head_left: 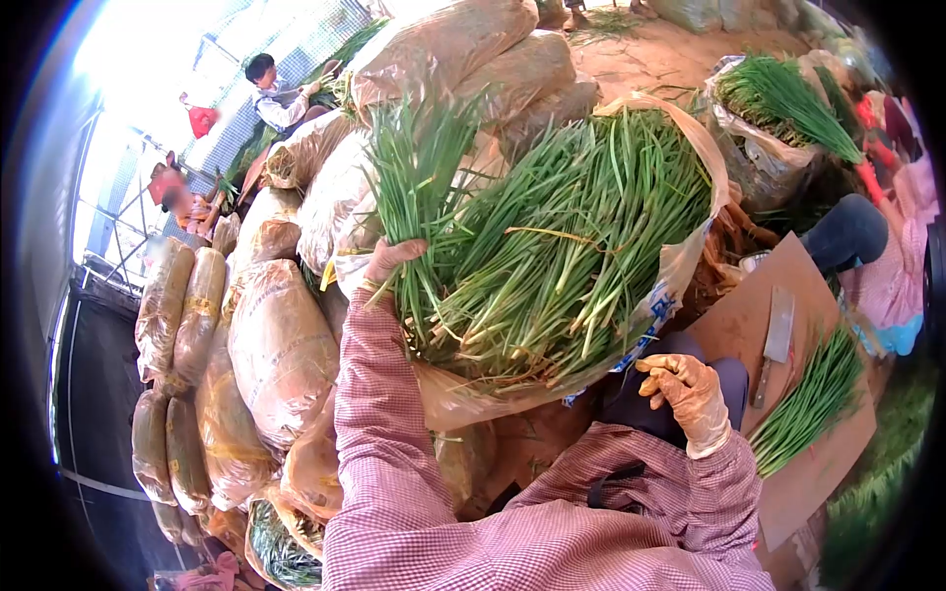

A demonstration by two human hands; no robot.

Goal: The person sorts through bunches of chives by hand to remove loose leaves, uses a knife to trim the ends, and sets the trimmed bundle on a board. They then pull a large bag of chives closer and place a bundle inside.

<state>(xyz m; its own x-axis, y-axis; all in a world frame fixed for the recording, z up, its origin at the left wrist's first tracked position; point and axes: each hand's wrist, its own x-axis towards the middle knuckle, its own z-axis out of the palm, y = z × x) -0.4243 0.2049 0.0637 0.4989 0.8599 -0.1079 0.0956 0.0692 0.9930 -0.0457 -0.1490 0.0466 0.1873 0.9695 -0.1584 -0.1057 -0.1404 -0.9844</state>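
Note:
My left hand (394, 258), in a pale glove, is closed around an upright bunch of green onions (419, 167) at the left side of a large open plastic bag (680, 271). More green onions (581, 236) fill that bag, lying in a loose heap with pale ends toward me. The left fingers are partly hidden by leaves. Above my lap, my right hand (690, 399) wears a stained, yellowish glove. Its fingers are bent and somewhat apart, with nothing seen in them. Right of it, a cleaver (777, 340) and a bundle of green onions (813, 399) lie on a brown board (823, 492).
Stuffed plastic bags (281, 340) are piled to the left, with more sacks (443, 49) behind the open bag. Another bag of green onions (778, 98) stands at upper right. A person (276, 94) sits at back left; another person (887, 236) is at the right edge.

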